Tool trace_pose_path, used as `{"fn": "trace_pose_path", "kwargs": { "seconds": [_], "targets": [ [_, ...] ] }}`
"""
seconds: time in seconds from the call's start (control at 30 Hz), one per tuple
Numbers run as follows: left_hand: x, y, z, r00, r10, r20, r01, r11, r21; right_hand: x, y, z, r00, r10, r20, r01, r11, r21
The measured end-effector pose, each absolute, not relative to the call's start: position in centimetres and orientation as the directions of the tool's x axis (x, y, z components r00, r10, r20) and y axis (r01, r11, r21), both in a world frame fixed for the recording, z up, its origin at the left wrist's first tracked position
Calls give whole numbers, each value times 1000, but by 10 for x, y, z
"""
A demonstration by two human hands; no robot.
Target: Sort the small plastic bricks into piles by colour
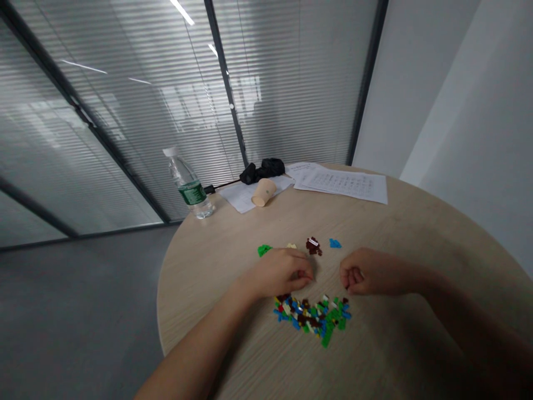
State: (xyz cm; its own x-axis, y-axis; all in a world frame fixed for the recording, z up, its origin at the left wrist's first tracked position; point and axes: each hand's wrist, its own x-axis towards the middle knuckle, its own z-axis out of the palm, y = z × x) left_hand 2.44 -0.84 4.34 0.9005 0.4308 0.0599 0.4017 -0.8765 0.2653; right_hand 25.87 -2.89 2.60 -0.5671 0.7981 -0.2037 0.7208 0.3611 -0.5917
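**Left hand point(278, 273) and right hand point(366, 271) curled above plastic bricks point(312, 318)**

The multicoloured heap of small green, blue, dark red and cream bricks lay just below and between the hands on a round wood-grain table point(408, 244). The left hand's fingers point(306, 275) were curled downward, and the right hand's fingers point(352, 278) were folded into a loose fist; whether either held a small piece could not be told. Just beyond the hands sat a green brick point(264, 250), a cream brick point(291, 245), a dark red brick cluster point(313, 245) and a blue brick point(335, 243), set apart in a loose row. Farther back, a paper cup point(264, 192) lay on its side on a white sheet point(241, 198), beside printed papers point(341, 184) whose text was too small to read. A black bundle point(262, 170) lay at the far edge. A water bottle point(189, 186) stood nearby, its green label point(192, 193) illegible, before a glass partition with blinds point(125, 111).
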Motion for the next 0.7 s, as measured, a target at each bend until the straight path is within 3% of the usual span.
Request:
{"fn": "trace_pose_path", "kwargs": {
  "seconds": [0.3,0.5,0.7],
  "targets": [
    [23,-9,43,859,484,169,435,-862,259,236,-19,13,-364,909,204,654,406,-638],
    [24,-8,45,861,500,86,473,-852,225,232,-3,-8,-316,814,488,767,522,-373],
    [25,-10,47,874,479,74,452,-861,232,220,1,-7,-376,755,537,793,562,-235]
  ]
}}
